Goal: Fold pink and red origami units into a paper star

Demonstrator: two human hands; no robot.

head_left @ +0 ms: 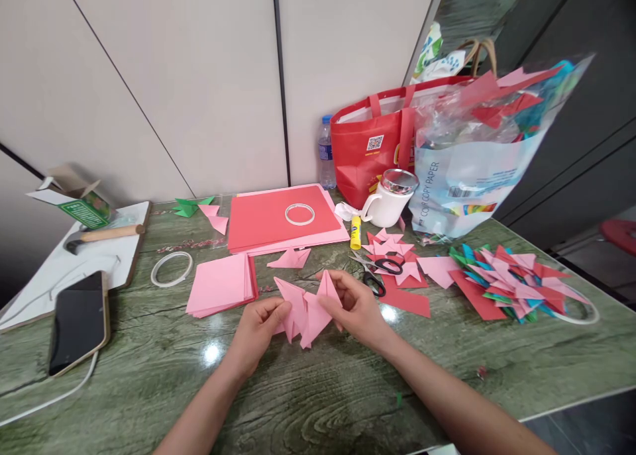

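Legible: "COPY PAPER", printed sideways on the plastic bag, two o'clock from the pink folded paper. QR code on the red tote bag, one o'clock. Print on the green carton, ten o'clock: illegible.

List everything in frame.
folded paper: 1, pink, front centre, in both hands
square stack: 1, pink, left of the hands
big sheets: 1 stack, red on pink, back centre
tape rings: at least 2, white, on big sheets and by square stack
scissors: 1, black handles, right of the hands
glue stick: 1, yellow, beside big sheets
mug: 1, white, lidded, back centre
bag: 1, red, behind mug
paper pack: 1, clear plastic, back right
bottle: 1, clear, left of bag
triangle pile: 1, mixed colours, right
phone: 1, dark, front left
hammer: 1, wooden handle, left
table: 1, green
left hand: 1, on folded paper
right hand: 1, on folded paper
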